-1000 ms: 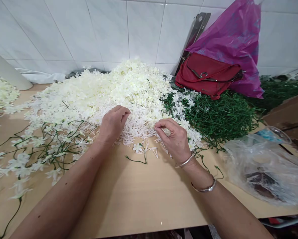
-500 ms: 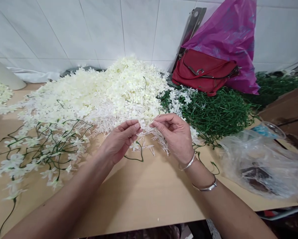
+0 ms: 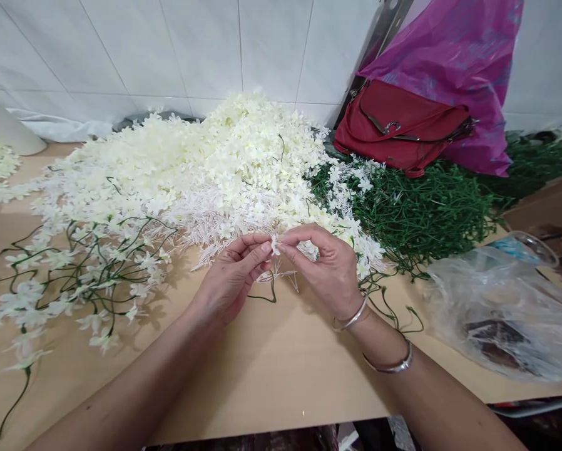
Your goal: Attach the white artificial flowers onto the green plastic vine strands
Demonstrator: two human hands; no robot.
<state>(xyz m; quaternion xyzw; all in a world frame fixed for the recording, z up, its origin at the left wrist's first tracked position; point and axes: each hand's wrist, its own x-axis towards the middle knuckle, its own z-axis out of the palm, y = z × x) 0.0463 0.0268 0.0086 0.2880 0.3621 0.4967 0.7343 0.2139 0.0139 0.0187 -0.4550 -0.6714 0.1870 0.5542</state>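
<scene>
My left hand [image 3: 231,275] and my right hand [image 3: 328,266] meet at the fingertips over the wooden table [image 3: 262,363]. Both pinch one small white artificial flower [image 3: 274,245] between them. Just behind my fingers lies a big heap of cream-white flower heads [image 3: 201,163] with white plastic spikes along its near edge. A loose green stem [image 3: 265,295] lies on the table under my hands. Two metal bangles ring my right wrist.
Green vines fitted with white flowers [image 3: 74,275] spread at the left. A pile of bare green stems [image 3: 422,210] lies at the right, behind it a red handbag [image 3: 398,128] and a purple plastic bag [image 3: 464,56]. A clear plastic bag [image 3: 506,313] sits near right.
My hands left the heap's edge, drew toward me and came together. They now pinch one white flower between their fingertips.
</scene>
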